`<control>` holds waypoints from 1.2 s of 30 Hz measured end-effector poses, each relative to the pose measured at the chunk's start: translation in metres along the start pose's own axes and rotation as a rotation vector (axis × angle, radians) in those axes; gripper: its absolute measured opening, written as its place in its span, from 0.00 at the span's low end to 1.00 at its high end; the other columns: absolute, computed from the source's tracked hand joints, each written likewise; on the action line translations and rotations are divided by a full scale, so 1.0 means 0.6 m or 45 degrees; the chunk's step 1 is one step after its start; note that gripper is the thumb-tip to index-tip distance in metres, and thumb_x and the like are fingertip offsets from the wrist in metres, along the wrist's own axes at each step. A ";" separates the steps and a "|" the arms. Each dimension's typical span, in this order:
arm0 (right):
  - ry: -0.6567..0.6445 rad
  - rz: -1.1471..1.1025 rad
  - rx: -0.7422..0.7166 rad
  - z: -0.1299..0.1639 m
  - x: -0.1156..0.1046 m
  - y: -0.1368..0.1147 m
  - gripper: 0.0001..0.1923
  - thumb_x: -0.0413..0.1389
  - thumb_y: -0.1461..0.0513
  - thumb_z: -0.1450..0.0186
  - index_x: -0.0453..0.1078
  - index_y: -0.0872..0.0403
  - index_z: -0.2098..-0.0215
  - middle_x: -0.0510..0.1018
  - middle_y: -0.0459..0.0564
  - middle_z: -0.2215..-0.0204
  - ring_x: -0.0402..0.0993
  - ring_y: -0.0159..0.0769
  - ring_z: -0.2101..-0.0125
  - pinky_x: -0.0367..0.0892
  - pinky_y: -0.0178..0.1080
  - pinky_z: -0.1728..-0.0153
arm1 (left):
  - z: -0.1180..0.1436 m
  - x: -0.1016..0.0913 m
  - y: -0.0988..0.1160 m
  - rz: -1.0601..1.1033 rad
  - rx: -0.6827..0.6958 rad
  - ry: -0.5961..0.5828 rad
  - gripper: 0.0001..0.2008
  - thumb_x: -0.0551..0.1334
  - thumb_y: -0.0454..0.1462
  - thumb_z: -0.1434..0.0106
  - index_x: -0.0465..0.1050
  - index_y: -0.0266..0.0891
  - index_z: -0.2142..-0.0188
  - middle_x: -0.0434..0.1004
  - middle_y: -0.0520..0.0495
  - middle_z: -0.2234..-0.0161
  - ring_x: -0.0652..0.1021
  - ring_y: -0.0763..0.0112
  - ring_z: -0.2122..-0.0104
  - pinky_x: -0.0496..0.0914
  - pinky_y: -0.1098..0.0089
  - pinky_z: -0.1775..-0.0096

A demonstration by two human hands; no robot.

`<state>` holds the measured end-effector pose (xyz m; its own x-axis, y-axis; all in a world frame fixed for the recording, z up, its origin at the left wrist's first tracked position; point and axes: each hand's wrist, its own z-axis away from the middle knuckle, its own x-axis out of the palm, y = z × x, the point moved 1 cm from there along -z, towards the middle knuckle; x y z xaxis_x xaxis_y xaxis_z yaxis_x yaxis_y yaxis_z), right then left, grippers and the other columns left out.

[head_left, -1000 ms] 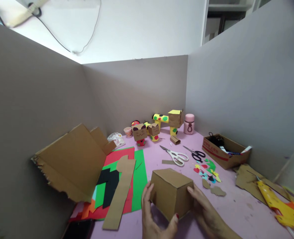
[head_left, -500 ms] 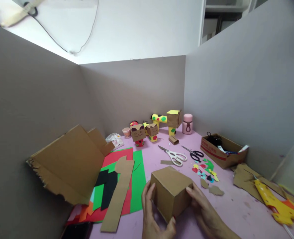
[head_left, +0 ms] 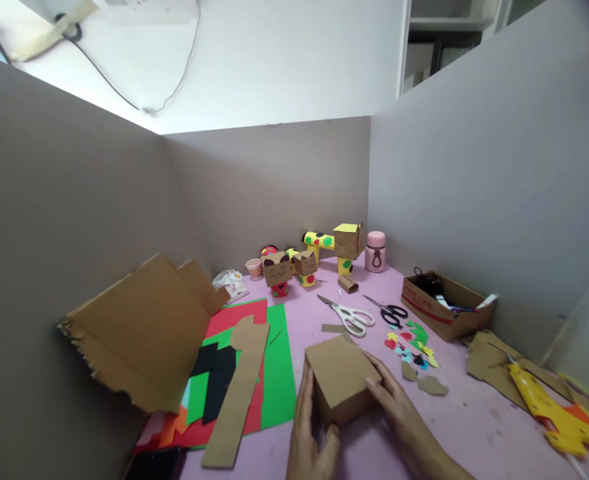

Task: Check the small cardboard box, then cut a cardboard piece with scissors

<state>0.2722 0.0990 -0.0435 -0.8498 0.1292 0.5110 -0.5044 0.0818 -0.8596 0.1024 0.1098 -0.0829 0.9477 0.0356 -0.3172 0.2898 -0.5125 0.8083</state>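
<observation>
A small brown cardboard box (head_left: 342,373) is between my two hands, low in the middle of the head view, its square top face turned up toward me. My left hand (head_left: 308,427) presses along its left side, thumb at the near corner. On the right side, my right hand (head_left: 394,407) grips it with the thumb near the top edge and fingers behind. The box's underside is hidden. Just beyond it lie white-handled scissors (head_left: 350,316) and a thin cardboard strip (head_left: 332,328).
Left are coloured paper sheets (head_left: 277,373), a long cardboard strip (head_left: 239,400) and a large cardboard piece (head_left: 139,327). Right are paper cutouts (head_left: 414,343), black scissors (head_left: 392,312), an open box (head_left: 432,313) and a yellow glue gun (head_left: 549,407). Cardboard animals (head_left: 277,270) and a pink bottle (head_left: 375,253) stand behind.
The box has been turned and tilted in my hands, lying lower and flatter, with its top face now squarer to view. Both hands shifted with it and still hold it.
</observation>
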 end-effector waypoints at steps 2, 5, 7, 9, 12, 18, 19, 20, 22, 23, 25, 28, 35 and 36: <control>0.024 -0.113 0.052 0.000 0.003 0.003 0.21 0.61 0.56 0.40 0.69 0.43 0.48 0.75 0.44 0.47 0.63 0.45 0.44 0.53 0.47 0.42 | -0.002 -0.005 0.014 -0.147 0.142 0.005 0.30 0.51 0.36 0.36 0.47 0.48 0.36 0.49 0.42 0.33 0.54 0.57 0.35 0.54 0.49 0.39; 0.035 -0.296 0.112 -0.004 0.005 0.006 0.17 0.57 0.56 0.41 0.71 0.43 0.53 0.80 0.44 0.54 0.69 0.47 0.48 0.62 0.49 0.47 | -0.002 -0.009 0.035 -0.400 0.406 0.005 0.29 0.53 0.34 0.37 0.51 0.46 0.37 0.55 0.39 0.35 0.52 0.55 0.35 0.58 0.48 0.41; 0.037 -0.377 0.157 -0.006 0.003 0.004 0.15 0.55 0.58 0.43 0.73 0.44 0.56 0.82 0.44 0.60 0.72 0.48 0.51 0.64 0.50 0.50 | 0.001 -0.008 0.046 -0.517 0.598 0.004 0.27 0.53 0.30 0.38 0.56 0.44 0.39 0.61 0.37 0.38 0.50 0.53 0.35 0.62 0.48 0.43; 0.039 -0.424 0.194 -0.008 -0.001 0.000 0.16 0.55 0.59 0.45 0.73 0.44 0.57 0.83 0.44 0.62 0.75 0.50 0.54 0.65 0.52 0.51 | 0.004 -0.005 0.054 -0.598 0.742 0.019 0.25 0.53 0.27 0.39 0.62 0.42 0.43 0.69 0.35 0.43 0.50 0.54 0.35 0.66 0.51 0.45; 0.047 -0.463 0.199 -0.008 -0.005 -0.008 0.16 0.55 0.61 0.48 0.74 0.44 0.61 0.83 0.42 0.62 0.76 0.51 0.55 0.65 0.53 0.52 | 0.005 0.000 0.066 -0.669 0.891 0.080 0.21 0.52 0.24 0.39 0.67 0.40 0.49 0.77 0.36 0.52 0.51 0.57 0.34 0.67 0.55 0.45; 0.060 -0.513 0.174 -0.006 -0.001 -0.019 0.14 0.54 0.65 0.49 0.75 0.44 0.67 0.84 0.39 0.66 0.76 0.48 0.56 0.64 0.50 0.51 | 0.010 -0.002 0.077 -0.708 0.906 0.154 0.23 0.55 0.20 0.43 0.69 0.45 0.54 0.81 0.42 0.58 0.52 0.60 0.35 0.70 0.57 0.47; 0.062 -0.516 0.170 -0.006 -0.001 -0.020 0.15 0.54 0.65 0.49 0.75 0.44 0.66 0.84 0.39 0.66 0.76 0.48 0.57 0.64 0.50 0.51 | 0.012 -0.004 0.075 -0.710 0.898 0.149 0.23 0.55 0.21 0.43 0.69 0.45 0.54 0.81 0.42 0.58 0.52 0.60 0.35 0.70 0.57 0.47; 0.063 -0.516 0.166 -0.005 -0.001 -0.021 0.15 0.54 0.65 0.49 0.75 0.44 0.66 0.84 0.39 0.66 0.76 0.48 0.57 0.64 0.50 0.51 | 0.014 -0.005 0.072 -0.710 0.889 0.140 0.23 0.55 0.21 0.43 0.69 0.46 0.53 0.81 0.43 0.57 0.52 0.60 0.35 0.70 0.56 0.47; 0.067 -0.504 0.159 -0.003 0.000 -0.022 0.16 0.54 0.65 0.50 0.75 0.44 0.65 0.84 0.39 0.67 0.76 0.49 0.57 0.64 0.50 0.51 | 0.018 -0.006 0.064 -0.707 0.859 0.124 0.24 0.57 0.22 0.43 0.68 0.49 0.52 0.81 0.46 0.55 0.54 0.59 0.36 0.70 0.55 0.47; 0.068 -0.493 0.155 -0.002 0.000 -0.022 0.16 0.54 0.65 0.50 0.75 0.44 0.65 0.84 0.40 0.67 0.76 0.49 0.57 0.64 0.50 0.52 | 0.019 -0.007 0.061 -0.705 0.838 0.125 0.26 0.59 0.22 0.44 0.68 0.51 0.51 0.80 0.47 0.53 0.57 0.58 0.36 0.70 0.55 0.47; 0.071 -0.463 0.141 0.000 0.002 -0.023 0.16 0.54 0.65 0.50 0.74 0.43 0.65 0.83 0.39 0.67 0.75 0.49 0.56 0.63 0.50 0.51 | 0.019 -0.006 0.058 -0.685 0.810 0.166 0.29 0.61 0.22 0.47 0.67 0.53 0.51 0.72 0.49 0.44 0.61 0.56 0.38 0.70 0.55 0.47; 0.085 -0.405 0.100 0.005 0.006 -0.024 0.17 0.55 0.65 0.52 0.74 0.43 0.65 0.82 0.38 0.66 0.72 0.48 0.54 0.62 0.48 0.50 | 0.016 -0.004 0.063 -0.617 0.816 0.274 0.28 0.57 0.20 0.51 0.67 0.49 0.55 0.47 0.54 0.33 0.60 0.58 0.37 0.68 0.57 0.46; 0.097 -0.313 0.067 0.002 -0.001 -0.024 0.18 0.56 0.67 0.55 0.74 0.44 0.67 0.81 0.40 0.66 0.71 0.46 0.55 0.63 0.44 0.54 | 0.017 0.009 0.079 -0.719 0.705 0.298 0.15 0.54 0.22 0.49 0.64 0.45 0.73 0.36 0.58 0.31 0.49 0.61 0.34 0.61 0.54 0.42; 0.091 -0.303 0.070 0.001 -0.003 -0.024 0.18 0.57 0.67 0.55 0.74 0.44 0.67 0.81 0.40 0.66 0.71 0.46 0.56 0.64 0.43 0.56 | 0.015 0.009 0.081 -0.724 0.721 0.304 0.14 0.54 0.22 0.49 0.63 0.44 0.74 0.36 0.58 0.31 0.49 0.63 0.34 0.59 0.55 0.41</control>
<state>0.2808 0.0969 -0.0322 -0.6943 0.1828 0.6961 -0.6980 0.0645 -0.7132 0.1205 0.0773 -0.0498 0.6990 0.5667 -0.4362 0.6813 -0.7131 0.1652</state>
